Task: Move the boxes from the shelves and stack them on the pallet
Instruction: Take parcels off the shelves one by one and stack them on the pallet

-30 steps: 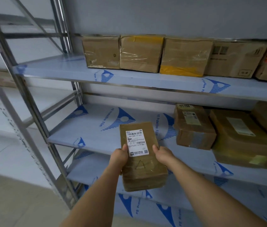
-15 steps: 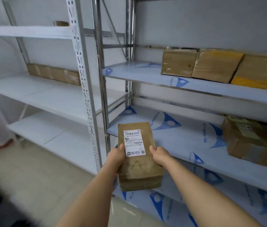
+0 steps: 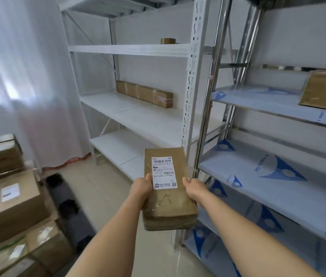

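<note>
The flat brown taped cardboard parcel with a white label (image 3: 168, 188), pinched at its sides between the left hand (image 3: 141, 189) and right hand (image 3: 193, 189), has swung left from the metal shelves (image 3: 258, 172) towards the stacked brown boxes (image 3: 10, 204) on the black pallet (image 3: 68, 208), likely next.

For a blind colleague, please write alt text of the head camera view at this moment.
Two bare hands, left hand and right hand, hold a flat brown parcel with a white label in front of shelves. At lower left, boxes are stacked on a dark pallet.
</note>
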